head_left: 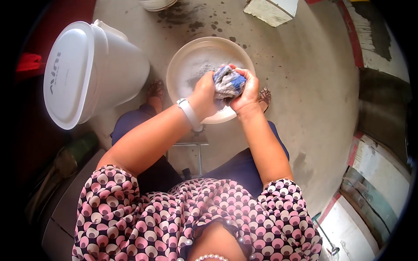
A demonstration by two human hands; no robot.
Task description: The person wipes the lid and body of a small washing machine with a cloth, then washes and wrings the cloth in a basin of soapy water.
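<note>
A bunched grey cloth with blue patches (229,82) is squeezed between both hands, above a round cream basin (172,65). The basin holds cloudy, sudsy water (213,55). From the left, my left hand (203,96) presses on the cloth with curled fingers; a white band (188,112) is round that wrist. On the other side, my right hand (248,90) wraps the cloth, its fingertips over the top edge. The cloth hides parts of the fingers and the near part of the water.
A large white lidded bucket (122,65) stands to the left. At the top are a white container (157,3) and a white box (272,11). My sandaled feet flank the basin on the wet-spotted concrete floor (313,87). Worn painted panels (379,174) line the right side.
</note>
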